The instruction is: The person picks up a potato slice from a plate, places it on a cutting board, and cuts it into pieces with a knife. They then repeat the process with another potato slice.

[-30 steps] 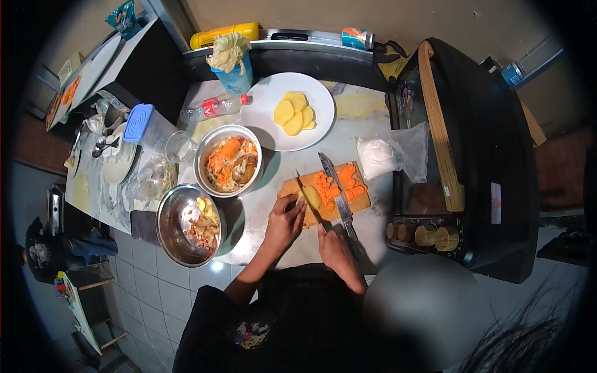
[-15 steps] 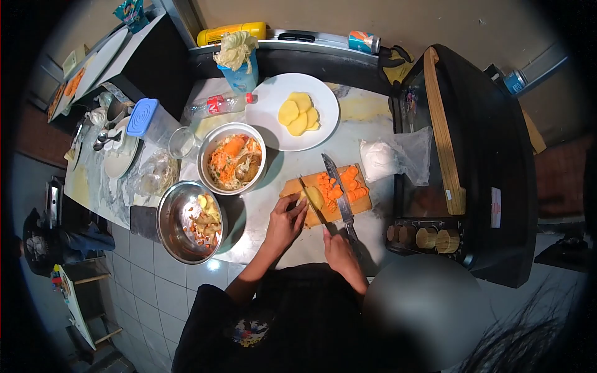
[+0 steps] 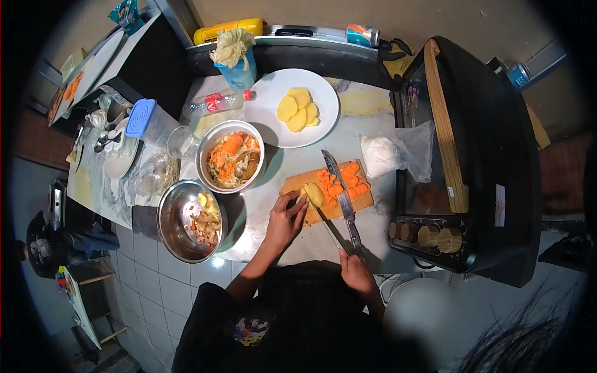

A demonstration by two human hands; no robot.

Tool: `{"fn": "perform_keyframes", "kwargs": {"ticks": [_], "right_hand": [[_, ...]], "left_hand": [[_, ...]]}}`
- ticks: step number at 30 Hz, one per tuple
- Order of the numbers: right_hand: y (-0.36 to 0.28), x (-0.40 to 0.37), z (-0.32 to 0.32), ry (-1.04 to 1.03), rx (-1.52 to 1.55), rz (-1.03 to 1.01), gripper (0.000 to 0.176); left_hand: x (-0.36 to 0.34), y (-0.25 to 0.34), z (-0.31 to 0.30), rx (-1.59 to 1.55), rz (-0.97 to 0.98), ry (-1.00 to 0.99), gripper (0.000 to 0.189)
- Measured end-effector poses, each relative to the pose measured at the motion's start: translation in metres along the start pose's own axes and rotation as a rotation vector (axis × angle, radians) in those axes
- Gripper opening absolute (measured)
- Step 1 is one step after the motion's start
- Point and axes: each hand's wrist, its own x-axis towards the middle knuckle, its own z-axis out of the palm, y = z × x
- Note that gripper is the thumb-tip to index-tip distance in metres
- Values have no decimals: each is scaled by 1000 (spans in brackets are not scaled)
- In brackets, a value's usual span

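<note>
My left hand (image 3: 286, 219) is closed on a peeled potato (image 3: 314, 194) at the left part of the wooden cutting board (image 3: 294, 183). In my right hand (image 3: 358, 271) is the handle of a kitchen knife (image 3: 331, 229), its blade slanting up-left with the tip at the potato's near side. A second, broad-bladed knife (image 3: 339, 184) lies across the board, its dark handle over the near edge. Cut carrot pieces (image 3: 356, 184) lie on both sides of that blade. Beyond the board, a white plate (image 3: 264, 93) bears several potato slices (image 3: 300, 110).
Left of the board stand a white pot (image 3: 261, 143) of shredded vegetables and a steel bowl (image 3: 174, 242) with peelings. A bag of white powder (image 3: 380, 155) sits beside a black oven (image 3: 485, 161) on the right. A plastic bottle (image 3: 217, 103) lies behind the pot.
My right hand has drawn the knife back toward me and to the right, so its blade no longer crosses the potato. My left hand stays on the potato.
</note>
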Motion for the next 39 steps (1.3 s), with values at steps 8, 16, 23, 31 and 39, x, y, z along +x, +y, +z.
{"fn": "perform_keyframes", "kwargs": {"ticks": [8,16,23,31,39], "right_hand": [[-5,-17,-24,-56,-50,107,57],[-15,-22,-42,40,48,-65,57],[-39,25,-14,-47,125,5,64],[-55,51,12,34,109,-26,65],[-54,54,17,75,113,-34,64]], "left_hand": [[-2,-4,1,-27,-22,-16,24],[-2,-2,2,-61,-34,9,24],[-2,-3,-1,-52,-3,26,24],[-2,-3,-1,-69,3,39,22],[-2,-6,0,-76,9,39,21]]}}
